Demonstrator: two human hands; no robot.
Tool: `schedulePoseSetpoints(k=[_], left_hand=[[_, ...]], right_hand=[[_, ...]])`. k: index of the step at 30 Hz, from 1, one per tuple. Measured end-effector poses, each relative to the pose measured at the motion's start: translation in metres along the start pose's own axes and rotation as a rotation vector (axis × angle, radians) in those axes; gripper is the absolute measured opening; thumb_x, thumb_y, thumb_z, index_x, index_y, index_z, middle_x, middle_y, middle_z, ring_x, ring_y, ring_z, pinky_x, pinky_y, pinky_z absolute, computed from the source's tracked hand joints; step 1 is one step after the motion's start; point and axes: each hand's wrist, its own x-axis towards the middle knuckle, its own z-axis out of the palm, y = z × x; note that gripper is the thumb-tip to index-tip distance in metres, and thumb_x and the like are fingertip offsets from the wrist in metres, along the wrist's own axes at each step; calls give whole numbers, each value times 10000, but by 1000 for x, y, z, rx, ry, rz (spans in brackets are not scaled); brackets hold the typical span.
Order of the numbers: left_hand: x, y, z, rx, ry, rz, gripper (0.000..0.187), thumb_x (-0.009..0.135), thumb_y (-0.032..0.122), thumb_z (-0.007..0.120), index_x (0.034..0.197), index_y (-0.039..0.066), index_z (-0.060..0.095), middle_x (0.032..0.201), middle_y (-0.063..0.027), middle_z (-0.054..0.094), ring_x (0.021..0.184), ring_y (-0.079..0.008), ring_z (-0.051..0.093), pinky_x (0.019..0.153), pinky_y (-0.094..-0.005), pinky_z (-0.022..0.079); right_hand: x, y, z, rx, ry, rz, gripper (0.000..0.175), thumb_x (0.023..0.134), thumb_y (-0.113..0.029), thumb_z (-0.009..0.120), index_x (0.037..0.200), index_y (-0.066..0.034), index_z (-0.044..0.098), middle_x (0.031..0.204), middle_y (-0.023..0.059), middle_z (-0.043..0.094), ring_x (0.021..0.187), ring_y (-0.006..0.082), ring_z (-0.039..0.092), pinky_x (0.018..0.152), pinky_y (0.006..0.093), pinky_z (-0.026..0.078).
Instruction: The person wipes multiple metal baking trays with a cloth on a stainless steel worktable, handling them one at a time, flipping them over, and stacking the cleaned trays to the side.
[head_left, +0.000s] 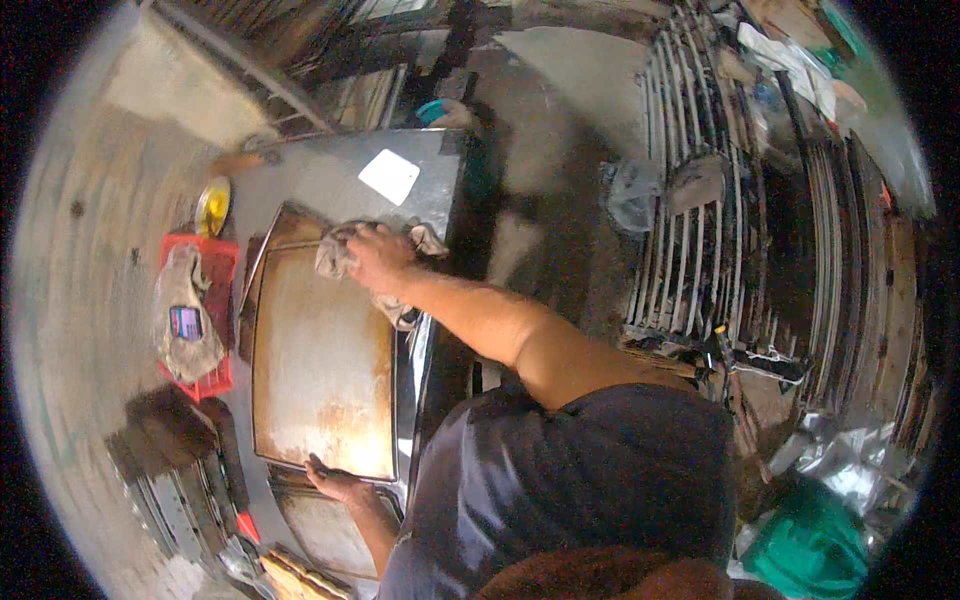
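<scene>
A rectangular metal tray (322, 352), browned along its edges and shiny in the middle, lies on top of other trays on a dark metal table (300, 169). My right hand (382, 259) presses a crumpled grey-beige rag (334, 251) against the tray's far right corner. Part of the cloth hangs beyond the tray's edge under my wrist. At the near end of the tray, my left hand (337, 480) grips its rim. Another stained tray (330, 525) shows beneath my left forearm.
A white square item (390, 177) lies on the table's far part. Left stand a red plastic crate (199, 247) with a cloth (191, 352) on it and a round yellow item (215, 208). Metal racks (690, 255) stand right. A hand (454, 114) shows beyond the table by a teal object (430, 112).
</scene>
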Motion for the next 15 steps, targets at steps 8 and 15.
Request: schedulePoseSetpoints(k=[8, 15], left_hand=[[-26, -40, 4, -96, -80, 38, 503, 955, 367, 583, 1328, 29, 582, 1351, -130, 597, 1256, -280, 543, 1091, -454, 408], [-35, -32, 27, -351, -179, -132, 522, 1036, 400, 489, 1401, 27, 514, 1358, -142, 596, 1216, -319, 592, 1048, -466, 468]], right_hand=[[14, -6, -30, 1, -146, 45, 377, 784, -359, 761, 998, -58, 685, 1013, 167, 696, 965, 392, 655, 842, 512, 513], [-128, -129, -17, 177, -353, -519, 251, 750, -188, 722, 964, -77, 651, 1052, 137, 622, 984, 365, 610, 826, 489, 507]])
